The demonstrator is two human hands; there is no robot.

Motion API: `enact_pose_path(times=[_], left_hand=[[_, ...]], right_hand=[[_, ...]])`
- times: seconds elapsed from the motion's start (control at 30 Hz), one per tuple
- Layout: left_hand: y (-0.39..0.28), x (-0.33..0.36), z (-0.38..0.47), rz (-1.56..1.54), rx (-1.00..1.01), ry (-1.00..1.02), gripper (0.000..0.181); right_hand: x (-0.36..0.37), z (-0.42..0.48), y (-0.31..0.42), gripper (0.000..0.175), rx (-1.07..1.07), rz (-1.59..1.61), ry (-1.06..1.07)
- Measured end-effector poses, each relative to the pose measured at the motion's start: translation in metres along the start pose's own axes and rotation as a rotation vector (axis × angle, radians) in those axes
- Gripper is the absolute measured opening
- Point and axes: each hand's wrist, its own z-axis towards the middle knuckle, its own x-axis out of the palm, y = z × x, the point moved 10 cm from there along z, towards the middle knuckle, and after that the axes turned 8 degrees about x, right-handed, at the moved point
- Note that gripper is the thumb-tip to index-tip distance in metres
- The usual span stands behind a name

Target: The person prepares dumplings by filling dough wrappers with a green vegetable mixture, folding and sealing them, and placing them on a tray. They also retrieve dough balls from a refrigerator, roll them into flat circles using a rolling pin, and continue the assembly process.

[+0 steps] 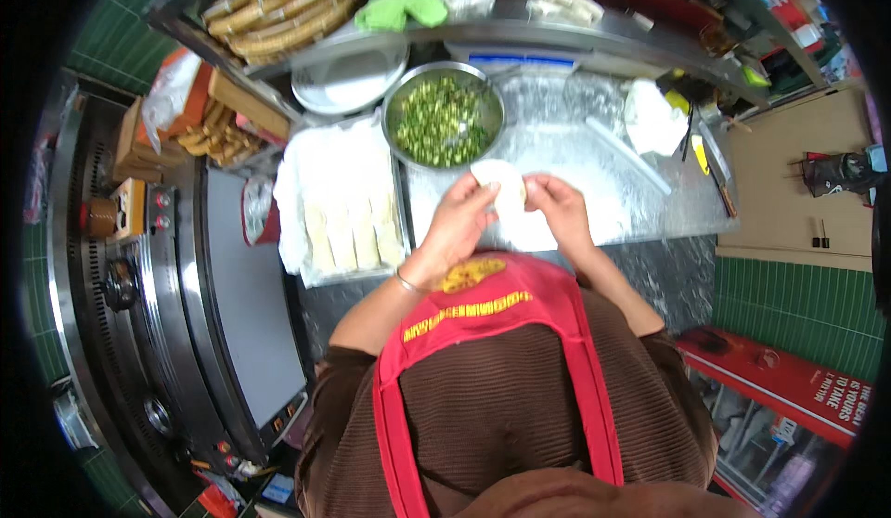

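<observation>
Between my two hands hangs a thin piece of pale dough (510, 187), just in front of a steel bowl (502, 111). My left hand (461, 215) pinches its left edge between thumb and fingers. At its right edge, my right hand (559, 205) holds the dough with the fingertips. Chopped green vegetable filling (440, 118) lies in the bowl, with something shiny in it, perhaps a spoon. Left of my hands, a tray (405, 222) lined with white cloth (292, 191) bears several long pale dough pieces (341, 239) in a row.
The steel worktop (557, 121) is dusted with flour. On it at the right lie a pale rod (630, 156), a white plastic bag (653, 118) and a knife (720, 184). White plates (348, 86) stand behind the tray. A shelf above holds bamboo steamers (278, 13) and a green cloth (401, 8).
</observation>
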Motion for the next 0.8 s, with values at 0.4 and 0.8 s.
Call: enact_pose_path(times=[0.4, 0.8], left_hand=[[0.048, 0.031, -0.015, 0.232, -0.079, 0.121, 0.034], [0.060, 0.076, -0.028, 0.429, 0.023, 0.141, 0.033]], right_hand=[[-0.019, -0.024, 0.048, 0.012, -0.370, -0.265, 0.002], [-0.052, -0.033, 0.049, 0.012, -0.391, -0.364, 0.045]])
